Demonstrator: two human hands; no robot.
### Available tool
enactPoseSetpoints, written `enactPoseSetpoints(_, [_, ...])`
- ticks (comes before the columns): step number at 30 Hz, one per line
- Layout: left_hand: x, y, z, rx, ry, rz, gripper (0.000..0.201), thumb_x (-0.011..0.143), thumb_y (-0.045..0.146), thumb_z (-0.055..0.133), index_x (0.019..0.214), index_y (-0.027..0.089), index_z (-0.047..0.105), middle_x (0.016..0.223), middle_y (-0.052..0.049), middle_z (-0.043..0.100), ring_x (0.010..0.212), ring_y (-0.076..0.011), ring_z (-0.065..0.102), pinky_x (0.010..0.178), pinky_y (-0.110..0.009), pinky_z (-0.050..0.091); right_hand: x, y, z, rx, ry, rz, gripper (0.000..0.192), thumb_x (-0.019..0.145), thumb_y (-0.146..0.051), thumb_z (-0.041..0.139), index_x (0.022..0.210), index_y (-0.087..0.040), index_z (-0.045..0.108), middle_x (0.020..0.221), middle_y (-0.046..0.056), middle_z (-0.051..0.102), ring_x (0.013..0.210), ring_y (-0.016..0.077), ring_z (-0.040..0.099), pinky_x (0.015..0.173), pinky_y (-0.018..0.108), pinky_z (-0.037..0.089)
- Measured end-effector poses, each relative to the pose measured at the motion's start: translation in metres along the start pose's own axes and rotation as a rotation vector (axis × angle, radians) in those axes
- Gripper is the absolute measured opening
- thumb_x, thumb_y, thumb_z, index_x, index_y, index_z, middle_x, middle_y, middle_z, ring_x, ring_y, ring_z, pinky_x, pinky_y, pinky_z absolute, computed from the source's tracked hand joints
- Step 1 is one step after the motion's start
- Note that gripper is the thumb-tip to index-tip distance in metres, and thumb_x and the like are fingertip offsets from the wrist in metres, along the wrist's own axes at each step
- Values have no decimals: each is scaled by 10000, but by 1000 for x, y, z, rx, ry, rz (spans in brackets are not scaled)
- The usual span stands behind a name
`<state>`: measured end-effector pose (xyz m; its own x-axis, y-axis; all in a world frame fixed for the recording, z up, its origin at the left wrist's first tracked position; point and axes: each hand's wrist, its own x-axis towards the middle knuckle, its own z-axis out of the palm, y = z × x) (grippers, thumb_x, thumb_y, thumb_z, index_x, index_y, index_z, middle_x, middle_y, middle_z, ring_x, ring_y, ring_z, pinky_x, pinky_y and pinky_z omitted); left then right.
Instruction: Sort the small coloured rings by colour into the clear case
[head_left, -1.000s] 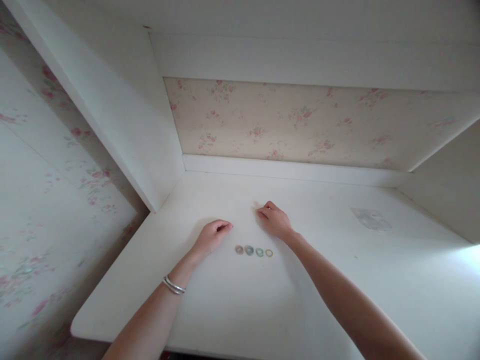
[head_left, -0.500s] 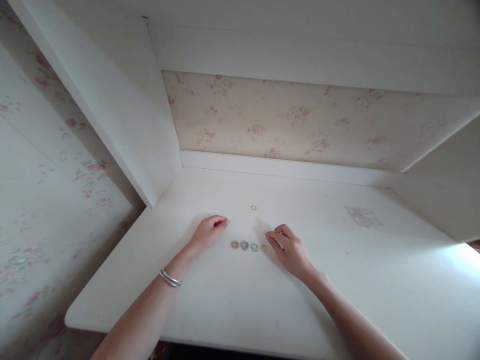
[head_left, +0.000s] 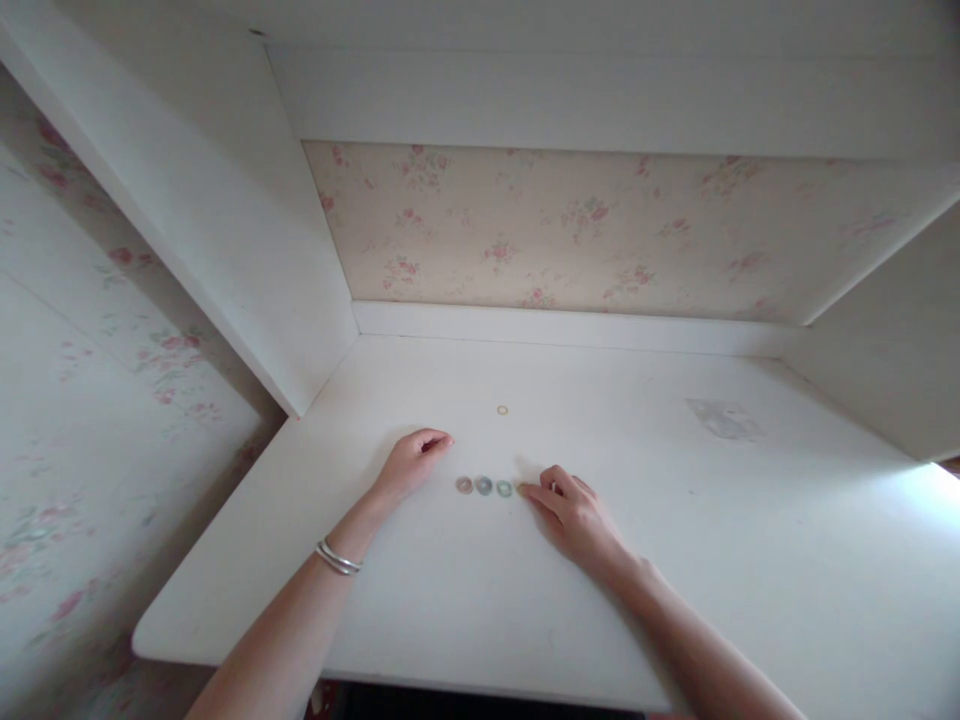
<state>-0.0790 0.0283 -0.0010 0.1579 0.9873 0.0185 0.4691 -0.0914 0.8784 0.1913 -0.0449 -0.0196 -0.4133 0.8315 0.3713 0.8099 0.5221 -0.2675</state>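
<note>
A row of small rings lies on the white desk (head_left: 465,590): a pink ring (head_left: 464,485), a blue ring (head_left: 484,485), a green ring (head_left: 504,488) and a yellowish ring (head_left: 521,489) at the right end. My right hand (head_left: 574,515) rests on the desk with thumb and forefinger tips closed on that yellowish ring, which is mostly hidden. My left hand (head_left: 412,462) lies curled on the desk just left of the row, holding nothing; a silver bangle (head_left: 337,559) is on its wrist. One more thin yellow ring (head_left: 502,410) lies alone farther back.
The desk sits in a white alcove with a side panel (head_left: 247,240) at left, floral wallpaper (head_left: 570,230) behind and a shelf above. A faint grey patch (head_left: 724,418) marks the desk at the right. The front edge runs near the bottom of the view.
My right hand drew back from the far spot, leaving a thin yellow ring there, and came down onto the right end of the row. My left hand stayed put.
</note>
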Motion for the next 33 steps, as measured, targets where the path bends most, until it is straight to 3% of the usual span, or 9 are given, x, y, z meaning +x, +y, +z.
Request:
enactPoseSetpoints(5, [0,0,0,8,5,-13,315,800,424,514,910,177,678,925,-30,699,866,-184,623,788,-277,454,-1,-1,-1,39,6,-6,268,894,-192,444,1054,-275,642,850,40,530,698,120,520,670,253,444])
enactPoseSetpoints(10, [8,6,6,78,-25,20,321,818,415,487,908,170,674,895,-40,692,837,-187,622,768,-287,461,0,4,-5,170,141,112,241,916,-254,417,992,-224,644,867,54,544,714,125,538,673,248,449])
enactPoseSetpoints(16, [41,28,40,340,-94,302,232,831,312,500,914,192,680,907,-48,653,808,-162,603,778,-266,454,4,17,-7,254,256,288,258,917,-334,416,943,-234,652,850,44,559,707,126,558,666,238,454])
enactPoseSetpoints(22, [78,35,69,521,-74,320,215,849,275,504,972,229,675,1018,-46,611,854,-158,610,802,-258,445,3,22,-8,297,235,321,253,919,-330,409,959,-238,642,878,43,558,737,126,559,645,222,443])
enactPoseSetpoints(28, [85,34,70,627,-112,310,223,867,294,482,897,221,690,988,-40,599,846,-154,597,798,-258,430,4,20,-9,322,238,297,277,925,-339,390,955,-230,643,864,48,555,729,127,553,653,227,446])
enactPoseSetpoints(33, [79,31,66,573,-136,343,222,863,278,480,885,208,690,953,-43,604,826,-153,591,798,-265,433,4,19,-10,325,235,286,290,927,-344,382,958,-230,646,856,51,555,706,124,546,649,228,442])
